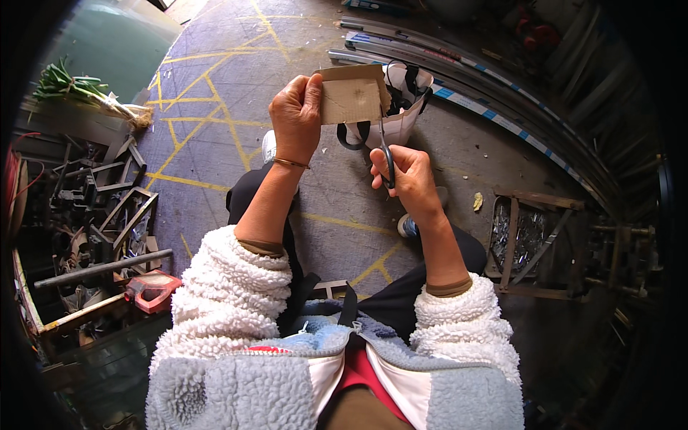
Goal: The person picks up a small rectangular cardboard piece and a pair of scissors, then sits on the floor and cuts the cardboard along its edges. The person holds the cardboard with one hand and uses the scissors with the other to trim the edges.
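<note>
A piece of brown cardboard (350, 102) is held up in front of me, pinched at its left edge by my left hand (295, 118), thumb on top. My right hand (407, 175) has its fingers in the dark handles of a pair of scissors (388, 159). The scissor blades point away from me and meet the cardboard near its right edge; I cannot make out how far they are apart. Just behind the cardboard stands a white bag (403, 127) with black straps, its mouth partly hidden by the cardboard.
Long metal profiles (459, 93) lie at the back right. A metal-framed box of shiny scraps (517, 236) sits on the right. Metal frames (132, 215) and a red tool-like object (152, 290) crowd the left, below green onions (79, 89). Yellow lines mark the floor (344, 193).
</note>
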A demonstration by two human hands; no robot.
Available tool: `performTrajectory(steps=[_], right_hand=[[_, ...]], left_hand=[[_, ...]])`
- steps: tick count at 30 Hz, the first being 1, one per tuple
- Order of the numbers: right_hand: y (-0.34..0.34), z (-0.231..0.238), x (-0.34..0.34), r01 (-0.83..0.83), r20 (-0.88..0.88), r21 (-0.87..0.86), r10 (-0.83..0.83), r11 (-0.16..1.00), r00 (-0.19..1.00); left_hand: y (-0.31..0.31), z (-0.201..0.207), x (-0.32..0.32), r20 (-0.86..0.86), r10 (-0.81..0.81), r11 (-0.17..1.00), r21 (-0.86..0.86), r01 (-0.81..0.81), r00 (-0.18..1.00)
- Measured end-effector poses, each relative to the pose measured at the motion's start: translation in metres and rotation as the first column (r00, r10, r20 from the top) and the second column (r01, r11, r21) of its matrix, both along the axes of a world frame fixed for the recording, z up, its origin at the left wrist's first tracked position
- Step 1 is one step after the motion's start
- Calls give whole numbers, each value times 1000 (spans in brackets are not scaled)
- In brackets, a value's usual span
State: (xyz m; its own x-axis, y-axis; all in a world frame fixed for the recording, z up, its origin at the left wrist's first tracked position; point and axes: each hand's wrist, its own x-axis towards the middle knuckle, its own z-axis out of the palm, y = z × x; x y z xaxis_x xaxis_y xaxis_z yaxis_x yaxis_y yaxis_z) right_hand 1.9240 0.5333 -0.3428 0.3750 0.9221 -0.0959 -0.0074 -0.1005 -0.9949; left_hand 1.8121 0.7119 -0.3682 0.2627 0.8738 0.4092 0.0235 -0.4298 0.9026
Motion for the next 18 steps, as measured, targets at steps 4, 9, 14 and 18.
performTrajectory(steps=[4,9,14,18], right_hand=[[0,3,-3,37,98,-45,-32,998,995],[-1,5,-6,70,134,-24,-66,997,989],[-1,1,-6,61,148,1,-60,998,987],[-1,-3,-7,71,152,41,-76,997,985]], left_hand=[[0,1,0,3,-2,1000,11,2,1000],[-1,2,1,24,1,1000,29,-1,1000],[-2,2,1,40,-4,1000,15,4,999],[-2,1,1,58,-6,1000,10,6,998]])
